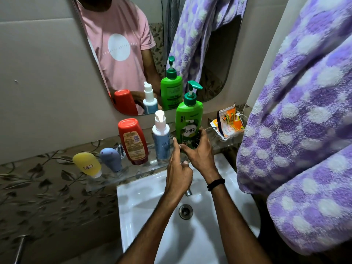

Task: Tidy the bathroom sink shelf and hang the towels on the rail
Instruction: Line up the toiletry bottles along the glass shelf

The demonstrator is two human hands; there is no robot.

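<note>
Clear glass shelf (pixel 106 180) above white sink (pixel 133 206): yellow soft tube (pixel 86 164), blue-grey tube (pixel 111 159), red upturned bottle (pixel 132 141), white-and-blue pump bottle (pixel 161 138) | left hand (pixel 179 172): forefinger against green pump shampoo bottle (pixel 188 122), grip unclear | right hand (pixel 198 155): fingers curled round that bottle's lower part, upright at the shelf | purple white-dotted fluffy towel (pixel 295 130) hangs far right.

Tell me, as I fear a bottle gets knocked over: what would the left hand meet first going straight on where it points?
Most likely the green shampoo bottle, which the right hand grips. A raised finger of the left hand lies at the bottle's lower left edge, though depth is unclear.
</note>
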